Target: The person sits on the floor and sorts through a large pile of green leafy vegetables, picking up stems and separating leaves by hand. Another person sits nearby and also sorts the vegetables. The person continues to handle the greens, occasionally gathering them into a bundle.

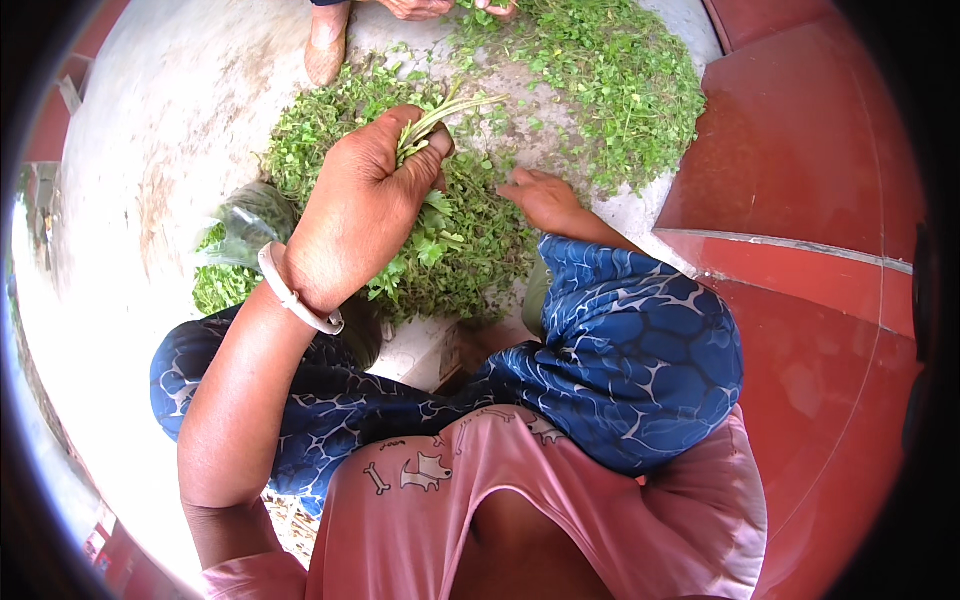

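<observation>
Stem bunch [437, 118]: one, clamped in left fingers [425, 164]; right fingers [514, 189]: unclear; bracelet [289, 297]: one.

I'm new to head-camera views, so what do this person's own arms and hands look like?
The left hand is gloveless, with a white bangle at its wrist and a pink sleeve farther up. The right hand is gloveless; patterned blue fabric partly hides its arm.

Pale grey concrete floor [230, 90], brown-stained in patches. Glossy red flat-panelled surface [800, 160] on right, crossed by thin pale straight strip [780, 243]. More red surface [45, 132] upper left. Bright light, floor blown out left.
</observation>
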Available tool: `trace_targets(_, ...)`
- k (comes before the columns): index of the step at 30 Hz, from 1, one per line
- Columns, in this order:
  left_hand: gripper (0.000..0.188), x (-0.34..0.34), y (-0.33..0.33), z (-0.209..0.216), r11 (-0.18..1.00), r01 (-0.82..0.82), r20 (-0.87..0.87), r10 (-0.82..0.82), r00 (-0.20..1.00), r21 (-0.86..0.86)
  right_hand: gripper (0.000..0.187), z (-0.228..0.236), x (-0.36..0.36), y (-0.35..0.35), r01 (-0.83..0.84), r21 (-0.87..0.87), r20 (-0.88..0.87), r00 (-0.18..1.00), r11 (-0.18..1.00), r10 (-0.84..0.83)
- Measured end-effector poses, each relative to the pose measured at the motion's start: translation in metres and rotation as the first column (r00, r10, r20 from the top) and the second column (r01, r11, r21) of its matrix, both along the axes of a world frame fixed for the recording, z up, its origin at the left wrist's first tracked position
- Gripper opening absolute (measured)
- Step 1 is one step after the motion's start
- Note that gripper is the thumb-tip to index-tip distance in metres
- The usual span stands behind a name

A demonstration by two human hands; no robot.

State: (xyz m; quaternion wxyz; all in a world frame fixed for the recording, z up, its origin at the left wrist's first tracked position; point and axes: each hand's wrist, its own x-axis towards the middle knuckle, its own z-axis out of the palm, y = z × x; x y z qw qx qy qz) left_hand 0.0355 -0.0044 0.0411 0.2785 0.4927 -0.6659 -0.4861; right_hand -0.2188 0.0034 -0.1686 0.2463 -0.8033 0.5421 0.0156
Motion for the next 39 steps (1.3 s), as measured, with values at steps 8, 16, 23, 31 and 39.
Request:
trace_targets(8,0.024,0.003,0.001,-0.007,1.0,0.012,0.022,-0.012,1.0,-0.009,0.032,-0.04,0.004,-0.004,-0.007,0.076,0.001,1.0,0.997,0.007)
trace_targets(16,0.025,0.003,0.003,-0.008,0.999,0.031,0.119,-0.03,0.992,-0.007,0.021,-0.018,0.0,0.002,-0.041,0.002,0.039,0.998,0.999,0.041)
trace_targets(23,0.03,-0.002,-0.005,-0.015,0.998,0.022,0.076,-0.018,0.997,-0.06,0.022,0.03,-0.026,0.002,0.221,0.537,0.383,0.796,0.814,-0.469)
trace_targets(31,0.03,-0.016,-0.006,-0.026,0.997,0.073,0.006,-0.072,0.997,-0.041,0.026,0.109,-0.025,0.008,0.068,0.738,0.479,0.648,0.671,-0.592)
trace_targets(39,0.028,-0.037,0.002,-0.04,0.867,0.357,0.331,-0.243,0.912,-0.348,0.025,0.144,-0.015,0.014,-0.024,0.747,0.508,0.665,0.664,-0.547)
